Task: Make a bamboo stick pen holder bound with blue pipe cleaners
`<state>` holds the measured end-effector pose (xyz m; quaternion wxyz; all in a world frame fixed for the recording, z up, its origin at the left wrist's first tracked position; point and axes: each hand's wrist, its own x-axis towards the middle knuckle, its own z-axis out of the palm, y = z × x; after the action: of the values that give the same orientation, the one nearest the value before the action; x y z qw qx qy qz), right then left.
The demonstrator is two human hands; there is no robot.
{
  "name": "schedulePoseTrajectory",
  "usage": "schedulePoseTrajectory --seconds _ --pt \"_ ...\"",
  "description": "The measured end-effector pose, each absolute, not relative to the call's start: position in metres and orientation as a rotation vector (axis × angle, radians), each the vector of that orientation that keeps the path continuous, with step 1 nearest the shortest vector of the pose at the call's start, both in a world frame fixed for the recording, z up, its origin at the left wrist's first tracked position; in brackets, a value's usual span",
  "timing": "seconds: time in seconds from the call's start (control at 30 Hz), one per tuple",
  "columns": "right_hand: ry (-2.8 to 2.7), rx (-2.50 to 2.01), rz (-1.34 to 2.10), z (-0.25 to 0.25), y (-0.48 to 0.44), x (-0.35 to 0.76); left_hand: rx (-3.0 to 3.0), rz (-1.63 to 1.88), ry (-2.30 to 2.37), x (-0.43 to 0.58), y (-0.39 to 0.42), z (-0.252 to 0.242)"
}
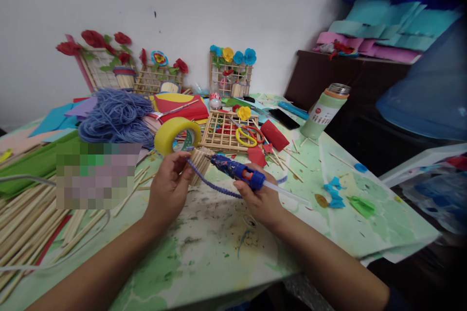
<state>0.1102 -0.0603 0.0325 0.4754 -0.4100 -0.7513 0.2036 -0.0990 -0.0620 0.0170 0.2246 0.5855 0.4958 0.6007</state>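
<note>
My left hand (170, 185) is closed, its fingertips gripping a small cylinder of short wooden sticks (200, 164) along with the end of a blue-purple braided cord (213, 185). That cord sags across toward my right hand (260, 198), which is wrapped round a blue hot glue gun (233, 169). The gun's nozzle points left at the top of the sticks; whether it touches them I cannot tell. A clear glue stick (284, 192) juts from its back end. Just behind the sticks stands a roll of yellow tape (166, 136).
Loose sticks (29, 238) and a tangle of blue yarn (115, 114) cover the left side. Behind lie a stick lattice (215, 131) and scissors (246, 137). A green bottle (323, 112) and a phone (284, 118) stand and lie at right. Paper scraps (333, 192) dot the cloth.
</note>
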Motion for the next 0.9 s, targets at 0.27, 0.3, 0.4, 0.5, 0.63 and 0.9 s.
schedulePoseTrajectory --seconds 0.27,0.3,0.4,0.5,0.63,0.9 --pt "-1.828 -0.973 0.434 0.033 -0.061 0.111 1.461 1.729 1.315 -0.096 -0.061 0.024" --pt "-1.824 -0.991 0.414 0.034 -0.060 0.113 1.447 1.741 1.315 -0.096 -0.061 0.024" --pt "-1.831 -1.113 0.297 0.036 -0.049 0.119 1.401 1.777 1.313 -0.099 -0.058 0.022" --pt "-1.900 -1.363 0.095 0.033 -0.029 0.127 1.307 1.785 1.272 -0.101 -0.053 0.019" --pt "-2.060 -1.676 -0.222 0.022 0.002 0.133 1.226 1.757 1.187 -0.100 -0.050 0.015" --pt "-2.202 -1.865 -0.411 0.017 0.036 0.136 1.224 1.729 1.130 -0.098 -0.050 0.013"
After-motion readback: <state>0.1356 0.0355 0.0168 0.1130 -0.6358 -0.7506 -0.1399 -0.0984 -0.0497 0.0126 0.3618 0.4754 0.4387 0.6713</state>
